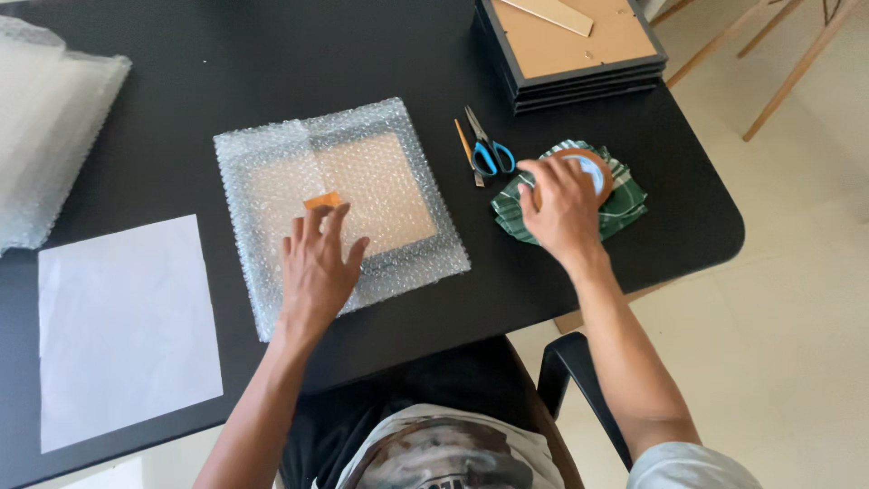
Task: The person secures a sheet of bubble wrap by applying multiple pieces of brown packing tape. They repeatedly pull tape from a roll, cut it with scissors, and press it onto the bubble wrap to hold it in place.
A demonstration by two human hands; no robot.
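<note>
While the left hand [319, 263] lies flat and open on the bubble-wrapped frame [339, 208], the right hand [563, 210] is off to the side, curled over a roll of brown tape [590, 168]. The wrapped frame sits in the middle of the black table [226, 63], right under the left hand. The fingers of that hand are spread out and point up toward a small piece of brown tape [322, 200] stuck on the wrap. The fingertips are just touching that little piece. This hand presses down and does not grab anything. The right hand holds the tape roll from above, with the fingers bent around its edge. The roll rests on a folded green and white cloth [625, 206] near the right edge of the table. The roll and the wrapped frame are well apart, with bare table between them. Just beside the cloth lie scissors with blue handles [489, 149] and a thin wooden stick [467, 152]. Behind them is a stack of dark picture frames [579, 54], face down. On the left side lies a white sheet of paper [127, 326], and above it is more bubble wrap [45, 127] at the table's edge.
</note>
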